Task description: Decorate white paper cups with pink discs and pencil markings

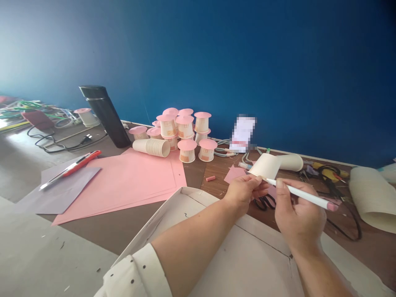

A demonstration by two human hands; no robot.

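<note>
My left hand is closed on the rim of a cream paper cup, which is tilted with its mouth toward me. In my right hand is a white marker with a pink end. The marker's tip points left and meets or nearly meets the cup's rim; exact contact I cannot tell. Behind the held cup lies another paper cup or stack on its side. A short pink cap rests on the table to the left of my hands.
Several decorated cups with pink round tops stand by the wall, beside a stack of cups. Pink sheets, a red utility knife and a black flask are left. A white tray lies under my arms; cables run right.
</note>
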